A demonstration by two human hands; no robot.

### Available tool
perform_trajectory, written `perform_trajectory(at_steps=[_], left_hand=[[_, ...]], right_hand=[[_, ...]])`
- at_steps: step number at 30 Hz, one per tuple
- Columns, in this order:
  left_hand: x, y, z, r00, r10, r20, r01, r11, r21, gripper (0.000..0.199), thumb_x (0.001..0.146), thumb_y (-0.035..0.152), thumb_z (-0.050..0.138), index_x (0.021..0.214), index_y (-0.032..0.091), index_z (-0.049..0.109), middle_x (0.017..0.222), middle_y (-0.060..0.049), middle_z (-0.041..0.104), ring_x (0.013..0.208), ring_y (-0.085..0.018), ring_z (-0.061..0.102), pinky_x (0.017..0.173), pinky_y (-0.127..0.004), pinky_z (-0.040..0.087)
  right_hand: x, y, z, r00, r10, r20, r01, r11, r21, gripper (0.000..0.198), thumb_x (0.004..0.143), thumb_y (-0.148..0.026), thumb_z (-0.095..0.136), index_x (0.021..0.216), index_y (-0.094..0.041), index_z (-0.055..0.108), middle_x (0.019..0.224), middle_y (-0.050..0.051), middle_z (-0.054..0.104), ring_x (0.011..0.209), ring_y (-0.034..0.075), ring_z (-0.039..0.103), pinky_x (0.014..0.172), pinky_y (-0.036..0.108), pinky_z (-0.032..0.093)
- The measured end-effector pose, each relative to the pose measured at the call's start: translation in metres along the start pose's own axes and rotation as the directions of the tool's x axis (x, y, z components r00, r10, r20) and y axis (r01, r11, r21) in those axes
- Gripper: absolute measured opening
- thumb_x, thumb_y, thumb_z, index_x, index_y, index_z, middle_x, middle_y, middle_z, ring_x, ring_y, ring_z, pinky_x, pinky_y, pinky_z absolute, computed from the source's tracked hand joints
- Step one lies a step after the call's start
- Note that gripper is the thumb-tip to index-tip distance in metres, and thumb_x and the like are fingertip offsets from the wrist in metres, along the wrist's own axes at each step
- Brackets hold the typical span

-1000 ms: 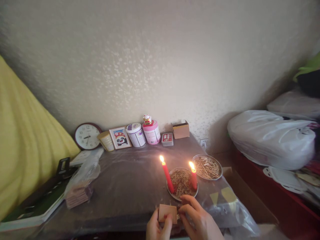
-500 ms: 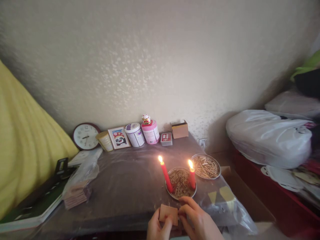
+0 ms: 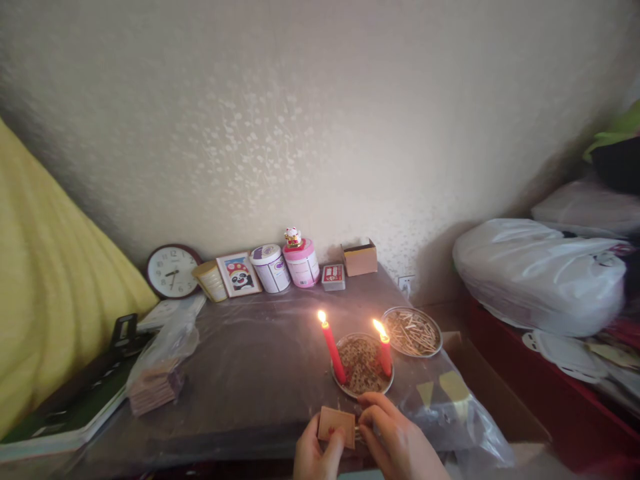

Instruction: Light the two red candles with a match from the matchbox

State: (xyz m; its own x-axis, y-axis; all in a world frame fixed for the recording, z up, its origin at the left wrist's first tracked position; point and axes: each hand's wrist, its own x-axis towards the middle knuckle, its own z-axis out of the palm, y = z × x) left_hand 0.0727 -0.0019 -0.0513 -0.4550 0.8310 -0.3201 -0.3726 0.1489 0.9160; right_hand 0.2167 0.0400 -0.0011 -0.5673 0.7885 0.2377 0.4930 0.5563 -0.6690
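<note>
My left hand (image 3: 315, 457) grips a small brown matchbox (image 3: 336, 425) at the near edge of the plastic-covered table (image 3: 250, 373). My right hand (image 3: 393, 437) has its fingers pinched at the box's right end; what they pinch is too small to tell. Just beyond the hands stands a round metal dish (image 3: 363, 365) of burnt matches with two lit red candles, one leaning at its left (image 3: 333, 348) and one upright at its right (image 3: 385, 350). A second dish (image 3: 412, 331) with unburnt matchsticks lies behind it to the right.
Along the wall stand a clock (image 3: 171, 271), a panda picture (image 3: 239, 274), two tins (image 3: 287, 265), a red matchbox (image 3: 333, 277) and an open carton (image 3: 359, 258). A bag of stacked boxes (image 3: 157, 373) lies at the left. A white plastic bag (image 3: 540, 277) rests on red furniture at the right.
Both hands stay on the matchbox with only slight shifts. The right candle's flame now leans left.
</note>
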Motion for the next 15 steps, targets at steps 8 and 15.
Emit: perform_trajectory(at_steps=[8, 15], left_hand=[[0.001, 0.011, -0.002, 0.996, -0.090, 0.028, 0.093, 0.980, -0.177, 0.040, 0.054, 0.036, 0.081, 0.082, 0.015, 0.060, 0.060, -0.009, 0.073, 0.063, -0.031, 0.072, 0.057, -0.037, 0.054], [0.001, 0.015, -0.005, 0.992, -0.128, 0.021, 0.129, 0.954, -0.272, 0.042, 0.059, 0.030, 0.078, 0.090, 0.013, 0.055, 0.066, -0.011, 0.075, 0.061, -0.026, 0.071, 0.053, -0.031, 0.053]], right_hand=[[0.000, 0.006, -0.008, 0.995, 0.035, -0.088, -0.032, 0.999, 0.039, 0.021, 0.092, -0.020, 0.039, 0.081, -0.021, 0.056, 0.109, 0.011, 0.062, 0.088, 0.019, 0.066, 0.078, 0.028, 0.051], [0.001, 0.005, -0.005, 0.969, 0.239, -0.061, -0.203, 0.913, 0.355, 0.026, 0.094, -0.039, 0.039, 0.081, -0.021, 0.054, 0.073, 0.002, 0.060, 0.068, 0.019, 0.058, 0.065, 0.027, 0.047]])
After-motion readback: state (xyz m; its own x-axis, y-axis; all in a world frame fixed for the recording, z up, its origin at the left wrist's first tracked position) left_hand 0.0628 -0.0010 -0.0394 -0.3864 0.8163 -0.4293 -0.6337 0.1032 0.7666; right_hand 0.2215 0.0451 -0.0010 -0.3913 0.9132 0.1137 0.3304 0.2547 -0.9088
